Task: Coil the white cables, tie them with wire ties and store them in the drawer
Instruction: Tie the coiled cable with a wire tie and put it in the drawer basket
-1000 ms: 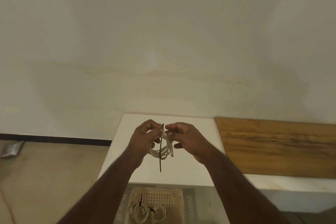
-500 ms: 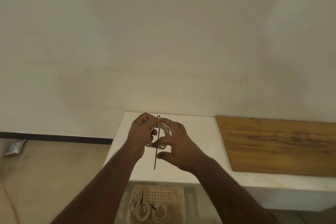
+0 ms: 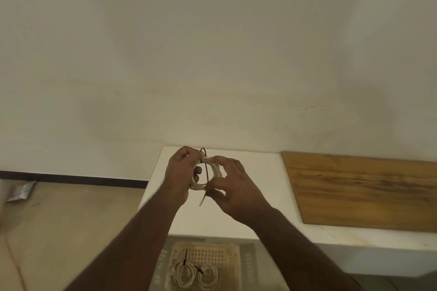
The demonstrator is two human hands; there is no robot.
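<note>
Left hand (image 3: 181,173) grips the coiled white cable (image 3: 214,168) at centre frame, above the white tabletop (image 3: 260,168); right hand (image 3: 233,184) pinches the black wire tie (image 3: 206,173) tail. Best to draw the tail straight down while steadying the loops, so none slip free.

I'm seeing a plain cream wall (image 3: 212,42) filling the top half of the frame. At right centre, a wooden board (image 3: 364,191) lies flat on a white countertop (image 3: 272,172). Lower left is a tan floor (image 3: 59,220), with a dark baseboard (image 3: 71,178) running along the wall's foot, and a crumpled silvery wrapper (image 3: 21,191) at the far left edge.
</note>
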